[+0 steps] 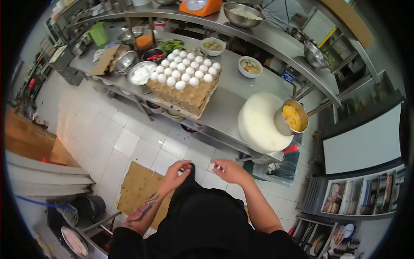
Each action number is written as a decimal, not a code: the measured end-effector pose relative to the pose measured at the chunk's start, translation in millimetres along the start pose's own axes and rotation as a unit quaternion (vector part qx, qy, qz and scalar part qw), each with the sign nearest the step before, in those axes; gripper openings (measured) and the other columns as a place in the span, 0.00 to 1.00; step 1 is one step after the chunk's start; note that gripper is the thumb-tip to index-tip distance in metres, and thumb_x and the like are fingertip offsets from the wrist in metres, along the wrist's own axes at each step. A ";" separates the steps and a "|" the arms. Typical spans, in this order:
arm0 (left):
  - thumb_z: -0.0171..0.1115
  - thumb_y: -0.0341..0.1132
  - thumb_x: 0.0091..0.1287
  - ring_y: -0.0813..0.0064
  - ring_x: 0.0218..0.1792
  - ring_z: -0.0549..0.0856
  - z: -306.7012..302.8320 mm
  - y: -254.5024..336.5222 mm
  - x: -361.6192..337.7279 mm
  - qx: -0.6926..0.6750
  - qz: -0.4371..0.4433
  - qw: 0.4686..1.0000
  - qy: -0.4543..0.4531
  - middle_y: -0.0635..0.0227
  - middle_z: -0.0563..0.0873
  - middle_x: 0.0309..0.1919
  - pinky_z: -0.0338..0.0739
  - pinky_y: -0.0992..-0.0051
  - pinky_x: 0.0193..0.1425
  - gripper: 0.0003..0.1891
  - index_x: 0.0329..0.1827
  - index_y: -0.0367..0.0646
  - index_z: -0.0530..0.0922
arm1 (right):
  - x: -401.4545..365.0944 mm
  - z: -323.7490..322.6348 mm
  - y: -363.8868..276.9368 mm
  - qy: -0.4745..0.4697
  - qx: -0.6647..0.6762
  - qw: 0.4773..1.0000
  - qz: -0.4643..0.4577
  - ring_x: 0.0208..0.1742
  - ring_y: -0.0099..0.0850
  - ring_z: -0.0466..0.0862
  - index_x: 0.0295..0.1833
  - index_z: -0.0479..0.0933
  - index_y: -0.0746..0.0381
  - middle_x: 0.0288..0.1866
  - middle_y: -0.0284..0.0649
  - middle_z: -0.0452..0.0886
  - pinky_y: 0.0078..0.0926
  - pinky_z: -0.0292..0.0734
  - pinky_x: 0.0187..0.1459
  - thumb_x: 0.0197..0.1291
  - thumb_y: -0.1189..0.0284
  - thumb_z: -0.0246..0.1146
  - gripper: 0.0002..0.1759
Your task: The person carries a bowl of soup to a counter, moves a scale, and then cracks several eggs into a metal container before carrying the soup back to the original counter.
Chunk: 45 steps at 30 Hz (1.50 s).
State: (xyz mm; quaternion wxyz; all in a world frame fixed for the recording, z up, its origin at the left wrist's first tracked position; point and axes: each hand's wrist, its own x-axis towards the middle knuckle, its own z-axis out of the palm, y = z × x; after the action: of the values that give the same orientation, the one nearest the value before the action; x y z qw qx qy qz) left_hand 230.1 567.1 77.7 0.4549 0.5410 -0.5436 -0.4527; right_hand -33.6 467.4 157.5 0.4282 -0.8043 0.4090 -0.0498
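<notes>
My left hand [177, 173] hangs in the air in front of my body, fingers curled loosely with a gap to the thumb and nothing visible in it. To its right my right hand [230, 171] is also raised, fingers bent and apart, holding nothing. Neither touches the steel table [228, 97] beyond them. White eggs [180, 85] fill the top of a stack of cardboard trays [181, 99] on that table. At the table's right end a metal pot [284, 125] with yellow contents [292, 117] rests on a thick round white block [261, 123].
Two soup bowls [250, 67] and a bowl of white stuff [141, 74] stand on the table. An orange scale [200, 6] sits on the shelf above. Cardboard [140, 190] lies on the tiled floor. A person in grey [280, 13] is beyond the shelf.
</notes>
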 end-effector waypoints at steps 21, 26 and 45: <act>0.59 0.27 0.74 0.75 0.47 0.86 122.9 -45.8 13.0 0.034 -0.291 0.921 0.257 0.66 0.87 0.48 0.81 0.73 0.51 0.15 0.63 0.39 0.79 | 396.9 -355.6 343.2 0.323 0.200 0.884 0.272 0.26 0.31 0.84 0.44 0.74 0.65 0.33 0.42 0.83 0.33 0.79 0.23 0.62 0.69 0.62 0.11; 0.59 0.31 0.76 0.76 0.44 0.86 127.3 -52.5 -15.8 0.026 -0.290 0.895 0.338 0.66 0.88 0.47 0.80 0.74 0.45 0.15 0.63 0.40 0.79 | 391.0 -356.2 329.7 0.347 0.175 0.886 0.254 0.23 0.29 0.81 0.40 0.73 0.63 0.29 0.40 0.81 0.32 0.74 0.20 0.59 0.71 0.63 0.08; 0.60 0.26 0.72 0.70 0.42 0.88 126.5 -12.4 90.6 0.054 -0.099 0.976 0.185 0.60 0.88 0.44 0.81 0.74 0.42 0.14 0.59 0.37 0.80 | 351.2 -324.7 317.2 0.150 0.058 0.968 0.191 0.26 0.24 0.85 0.66 0.79 0.64 0.33 0.40 0.89 0.25 0.80 0.29 0.52 0.71 0.70 0.32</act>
State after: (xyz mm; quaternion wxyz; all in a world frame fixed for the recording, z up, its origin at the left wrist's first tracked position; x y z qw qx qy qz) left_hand 107.7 476.5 43.6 0.4708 0.6898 -0.4177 -0.3578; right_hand -136.5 -83.9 35.2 0.4090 -0.6687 0.6109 -0.1112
